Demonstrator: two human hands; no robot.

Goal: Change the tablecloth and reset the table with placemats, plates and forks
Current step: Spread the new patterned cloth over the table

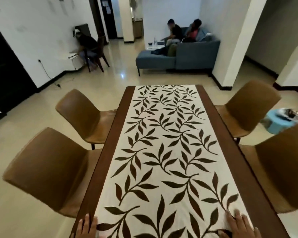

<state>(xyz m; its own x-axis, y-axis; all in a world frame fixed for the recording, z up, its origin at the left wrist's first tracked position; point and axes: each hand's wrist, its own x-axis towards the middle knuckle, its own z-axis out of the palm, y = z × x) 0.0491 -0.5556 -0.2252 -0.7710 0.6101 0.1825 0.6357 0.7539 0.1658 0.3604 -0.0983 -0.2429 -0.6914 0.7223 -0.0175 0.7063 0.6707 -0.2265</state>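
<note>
A cream tablecloth (163, 152) printed with dark brown leaves lies lengthwise down the wooden table (110, 143), leaving a brown strip bare on each long side. My left hand (86, 226) rests with straight fingers on the cloth's near left corner and the table edge. My right hand (237, 224) presses flat on the cloth's near right corner. No placemats, plates or forks are in view.
Two tan chairs stand on the left (79, 114) (46, 170) and two on the right (248, 107) (286, 167). A light blue stool (280, 124) holding items is at the right. Beyond are a grey sofa (179, 57) with seated people and another person on a chair (91, 48).
</note>
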